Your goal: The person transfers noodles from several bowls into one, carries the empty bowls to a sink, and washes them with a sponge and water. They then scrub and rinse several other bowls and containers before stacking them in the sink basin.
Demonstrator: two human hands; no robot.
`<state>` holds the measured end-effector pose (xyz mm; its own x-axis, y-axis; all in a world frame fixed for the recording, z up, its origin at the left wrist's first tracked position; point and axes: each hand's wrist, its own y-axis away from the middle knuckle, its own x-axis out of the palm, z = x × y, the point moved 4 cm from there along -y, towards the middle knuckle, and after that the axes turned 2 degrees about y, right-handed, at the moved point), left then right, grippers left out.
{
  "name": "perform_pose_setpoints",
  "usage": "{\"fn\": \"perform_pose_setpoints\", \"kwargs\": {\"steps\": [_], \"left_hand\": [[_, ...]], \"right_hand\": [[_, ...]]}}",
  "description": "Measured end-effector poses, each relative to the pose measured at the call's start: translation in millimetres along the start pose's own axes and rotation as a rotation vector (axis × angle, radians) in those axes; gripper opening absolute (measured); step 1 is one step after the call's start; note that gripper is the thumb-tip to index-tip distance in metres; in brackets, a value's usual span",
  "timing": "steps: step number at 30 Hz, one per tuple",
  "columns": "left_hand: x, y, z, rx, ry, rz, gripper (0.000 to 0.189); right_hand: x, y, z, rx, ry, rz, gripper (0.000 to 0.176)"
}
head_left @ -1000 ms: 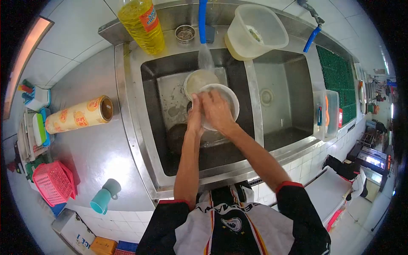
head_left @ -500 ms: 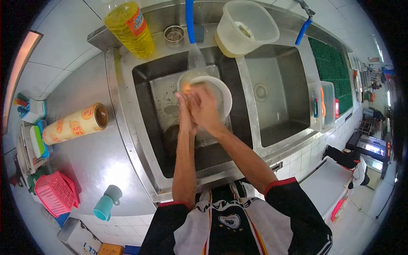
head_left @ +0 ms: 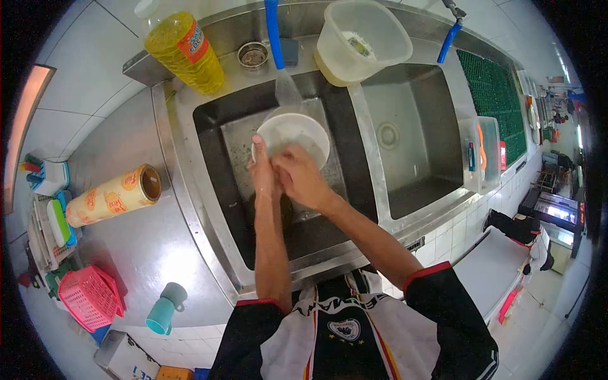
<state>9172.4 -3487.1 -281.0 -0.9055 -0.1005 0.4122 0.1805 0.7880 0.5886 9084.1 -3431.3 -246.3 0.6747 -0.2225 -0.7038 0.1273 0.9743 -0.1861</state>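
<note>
A white bowl [head_left: 309, 130] is held over the left sink basin, its inside facing up. My left hand [head_left: 263, 174] grips its left edge, the thumb over the rim and the other fingers mostly hidden. My right hand [head_left: 300, 177] is at the bowl's lower edge with curled fingertips partly inside. Motion blurs these fingers, and anything they hold cannot be made out. Water pours from a blue hose [head_left: 273, 35] just beyond the far rim.
Behind the sink stand a yellow liquid bottle [head_left: 190, 54], a small metal cup [head_left: 253, 56] and a translucent tub [head_left: 329, 54]. The right basin [head_left: 415, 145] adjoins. A plastic-wrap roll [head_left: 114, 196], pink basket [head_left: 88, 297] and teal mug [head_left: 161, 316] are left.
The bowl has shifted left and its inside now shows more fully. My hands have moved apart slightly, the left thumb now over the rim and the right hand lower. The view has shifted a little.
</note>
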Motion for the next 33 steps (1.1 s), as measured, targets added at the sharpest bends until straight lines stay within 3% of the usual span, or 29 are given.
{"fn": "perform_pose_setpoints", "kwargs": {"steps": [1, 4, 7, 10, 13, 16, 19, 22, 25, 28, 31, 33], "left_hand": [[-2, 4, -6, -0.011, -0.052, -0.05, 0.064], [-22, -15, 26, 0.206, -0.234, -0.13, 0.05], [3, 5, 11, 0.388, -0.539, -0.208, 0.048], [14, 0, 7, 0.371, -0.522, -0.161, 0.051], [5, -9, -10, 0.316, -0.6, -0.225, 0.052], [-9, -13, 1, 0.428, -0.756, -0.245, 0.053], [3, -9, 10, 0.497, -0.758, -0.232, 0.056], [10, -13, 4, 0.362, -0.703, -0.235, 0.057], [7, -13, 3, 0.271, -0.633, -0.218, 0.057], [-2, -14, 28, 0.263, -0.618, -0.181, 0.061], [8, -20, 22, 0.212, -0.551, -0.244, 0.061], [7, -23, 7, 0.172, -0.46, -0.188, 0.058]], "right_hand": [[-2, 11, -3, -0.059, 0.042, 0.082, 0.024], [-17, 18, -29, -0.092, 0.314, 0.032, 0.026], [-30, -8, -38, 0.077, 0.418, -0.173, 0.027], [7, -13, -46, 0.269, -0.244, -0.259, 0.03], [18, 16, -43, -0.131, 0.064, -0.004, 0.028], [2, 6, -89, 0.004, 0.16, 0.02, 0.025], [-9, -24, -78, 0.208, -0.066, -0.428, 0.02], [30, 5, -67, -0.027, -0.192, -0.093, 0.021], [14, 21, -71, 0.01, -0.014, 0.114, 0.023], [-15, 1, -69, 0.03, 0.205, -0.103, 0.027], [13, 12, -45, 0.076, -0.116, -0.109, 0.033], [-3, 28, -44, -0.085, 0.0, 0.13, 0.042]]}}
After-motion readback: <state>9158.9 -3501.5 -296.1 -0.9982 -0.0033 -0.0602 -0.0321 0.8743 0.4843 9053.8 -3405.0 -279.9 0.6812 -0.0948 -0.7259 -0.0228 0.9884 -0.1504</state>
